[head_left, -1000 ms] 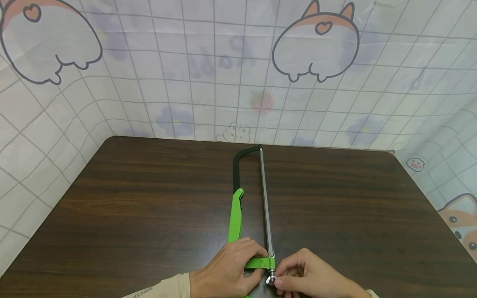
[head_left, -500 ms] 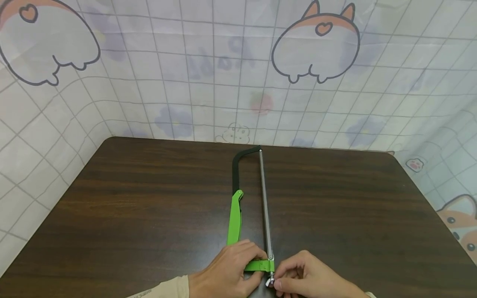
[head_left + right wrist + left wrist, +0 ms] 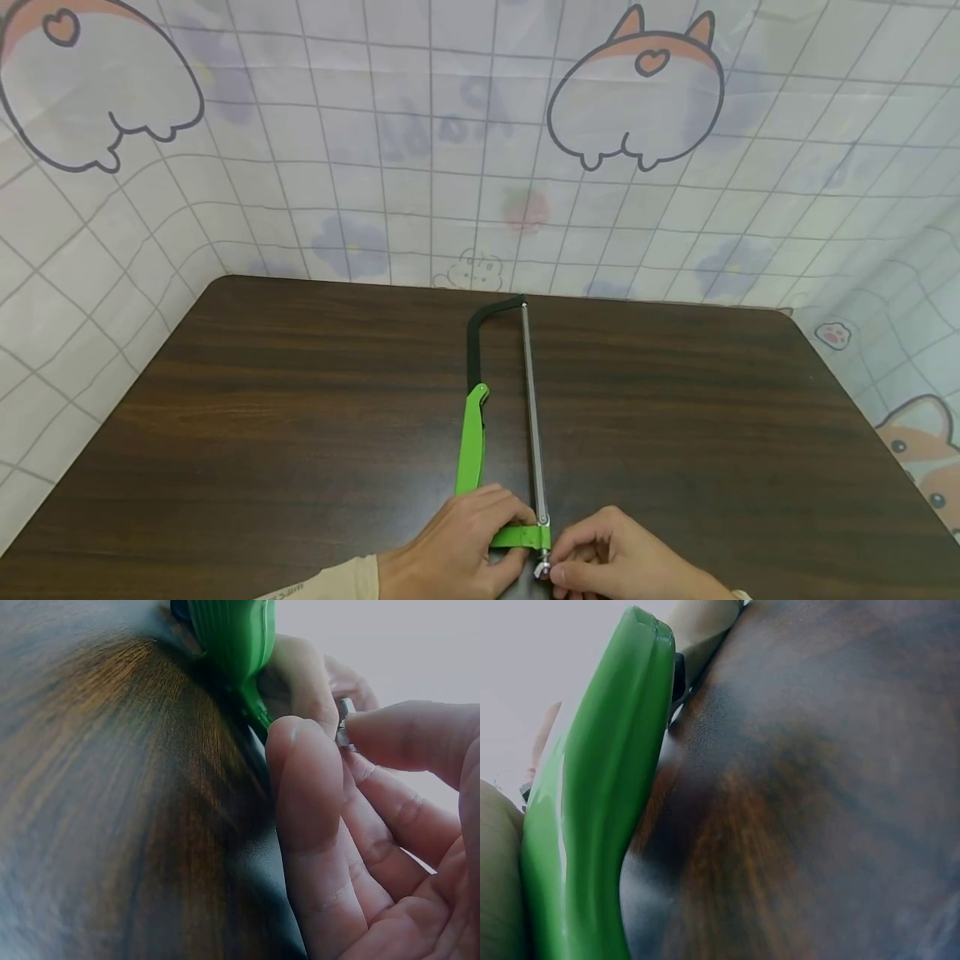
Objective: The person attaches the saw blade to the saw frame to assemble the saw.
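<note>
At the frame's bottom centre, the left hand [image 3: 453, 546] grips a smooth green saw [image 3: 471, 442] on the wood-grained table [image 3: 300, 433], the right hand [image 3: 633, 557] pinching its shiny metal wing nut [image 3: 541, 571].

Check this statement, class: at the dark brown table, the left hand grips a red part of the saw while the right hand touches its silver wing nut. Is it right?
Not quite: the head view shows that the part of the saw gripped by the left hand is green, not red. At the dark brown table, the right hand does touch the silver wing nut.
</note>
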### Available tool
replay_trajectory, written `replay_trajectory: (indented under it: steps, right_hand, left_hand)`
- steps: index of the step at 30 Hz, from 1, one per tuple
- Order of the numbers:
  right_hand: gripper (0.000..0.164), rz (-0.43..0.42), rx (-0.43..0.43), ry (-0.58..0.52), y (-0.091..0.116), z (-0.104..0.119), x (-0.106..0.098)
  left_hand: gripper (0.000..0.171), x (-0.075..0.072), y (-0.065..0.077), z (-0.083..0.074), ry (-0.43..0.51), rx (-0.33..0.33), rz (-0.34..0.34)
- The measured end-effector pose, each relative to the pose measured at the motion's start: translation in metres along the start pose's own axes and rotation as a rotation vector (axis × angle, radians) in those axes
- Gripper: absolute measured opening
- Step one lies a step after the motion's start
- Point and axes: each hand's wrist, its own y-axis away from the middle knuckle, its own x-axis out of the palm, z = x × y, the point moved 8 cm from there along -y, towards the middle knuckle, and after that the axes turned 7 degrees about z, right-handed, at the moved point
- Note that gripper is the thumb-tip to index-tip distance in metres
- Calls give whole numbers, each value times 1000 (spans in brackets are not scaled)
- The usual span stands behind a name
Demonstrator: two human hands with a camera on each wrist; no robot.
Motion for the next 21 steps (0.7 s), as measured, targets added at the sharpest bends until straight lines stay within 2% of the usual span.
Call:
replay_trajectory:
  steps: [12,21]
  right_hand:
    - [22,-35,20,41,-1,-1,-2]
    - [22,-15,-31,69,-1,2,0]
  left_hand:
    - [13,1,1,2,10,-5,7]
    - [11,2,1,3,11,-2,9]
